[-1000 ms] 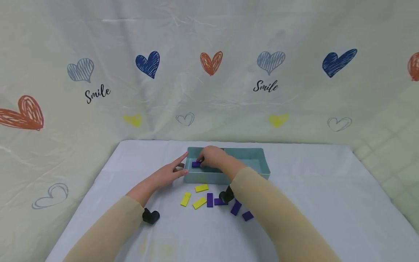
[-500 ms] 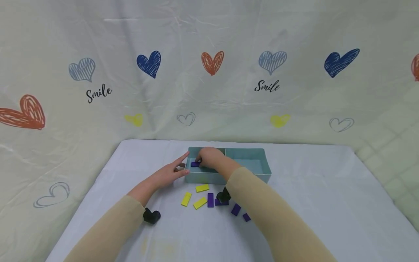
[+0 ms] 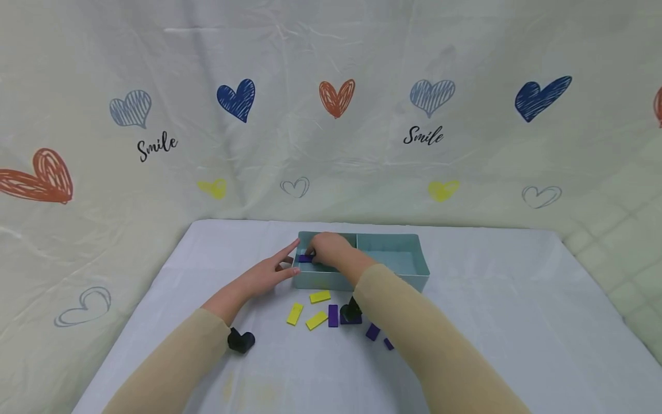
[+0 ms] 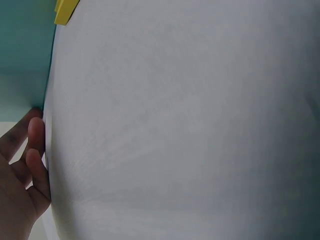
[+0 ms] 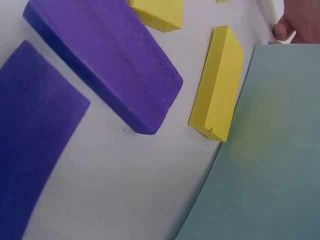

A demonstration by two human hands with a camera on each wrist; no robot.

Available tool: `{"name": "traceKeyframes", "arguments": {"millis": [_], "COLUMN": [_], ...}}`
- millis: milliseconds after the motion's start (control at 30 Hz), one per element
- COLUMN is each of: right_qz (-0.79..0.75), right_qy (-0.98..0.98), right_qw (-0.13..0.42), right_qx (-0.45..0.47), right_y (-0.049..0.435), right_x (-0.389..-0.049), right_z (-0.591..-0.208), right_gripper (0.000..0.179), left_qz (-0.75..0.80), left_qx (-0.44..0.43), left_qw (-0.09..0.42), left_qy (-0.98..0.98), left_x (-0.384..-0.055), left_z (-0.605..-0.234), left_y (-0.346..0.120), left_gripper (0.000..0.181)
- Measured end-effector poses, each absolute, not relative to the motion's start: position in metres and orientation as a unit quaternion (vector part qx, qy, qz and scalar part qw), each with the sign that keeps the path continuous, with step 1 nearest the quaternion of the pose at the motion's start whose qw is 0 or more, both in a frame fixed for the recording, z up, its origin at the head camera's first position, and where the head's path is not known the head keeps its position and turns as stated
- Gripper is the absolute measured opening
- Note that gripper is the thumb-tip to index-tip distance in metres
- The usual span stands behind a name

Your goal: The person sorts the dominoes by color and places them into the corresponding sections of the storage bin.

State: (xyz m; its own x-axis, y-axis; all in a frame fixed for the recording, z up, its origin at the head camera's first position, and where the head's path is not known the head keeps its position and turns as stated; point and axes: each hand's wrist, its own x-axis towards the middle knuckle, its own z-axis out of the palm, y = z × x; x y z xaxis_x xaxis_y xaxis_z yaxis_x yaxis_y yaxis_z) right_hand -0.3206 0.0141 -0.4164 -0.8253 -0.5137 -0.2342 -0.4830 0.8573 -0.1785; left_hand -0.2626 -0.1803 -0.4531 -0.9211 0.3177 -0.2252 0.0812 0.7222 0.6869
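Note:
A teal two-compartment box [image 3: 323, 281] sits toward the back of the table. My left hand [image 3: 262, 277] reaches to its left end, index finger and thumb spread apart along the wall; in the left wrist view several fingertips of the left hand [image 4: 27, 170] lie against the teal wall [image 4: 22, 60]. Inside the left compartment, my right hand [image 3: 332, 248] holds a purple block [image 3: 305, 259] by its fingertips, close to the left wall. The hand's back hides part of that block. The right wrist view shows the box's front wall [image 5: 265, 160], not the right fingers.
In front of the box lie several yellow blocks [image 3: 316, 320] and purple blocks [image 3: 333, 315], the latter partly under the right forearm. One yellow block [image 5: 217, 87] lies right beside the front wall. A divider [image 3: 357, 241] splits the box. A heart-printed sheet [image 3: 336, 144] hangs behind.
My right hand and the purple block have shifted slightly left within the compartment, toward its left wall. The right forearm has swung a little left too. The left hand stays put at the box.

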Motion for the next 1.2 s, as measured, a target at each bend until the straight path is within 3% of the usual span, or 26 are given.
{"name": "traceKeyframes", "arguments": {"millis": [1200], "right_qz": [-0.076], "right_qy": [0.942], "right_qw": [0.119], "right_qx": [-0.304], "right_y": [0.043], "right_x": [-0.316], "right_z": [-0.394], "right_gripper": [0.037], "left_qz": [0.359], "left_qx": [0.100], "left_qw": [0.172], "left_qy": [0.912], "left_x": [-0.262], "left_z": [-0.452], "left_y": [-0.179], "left_gripper": [0.074]}}
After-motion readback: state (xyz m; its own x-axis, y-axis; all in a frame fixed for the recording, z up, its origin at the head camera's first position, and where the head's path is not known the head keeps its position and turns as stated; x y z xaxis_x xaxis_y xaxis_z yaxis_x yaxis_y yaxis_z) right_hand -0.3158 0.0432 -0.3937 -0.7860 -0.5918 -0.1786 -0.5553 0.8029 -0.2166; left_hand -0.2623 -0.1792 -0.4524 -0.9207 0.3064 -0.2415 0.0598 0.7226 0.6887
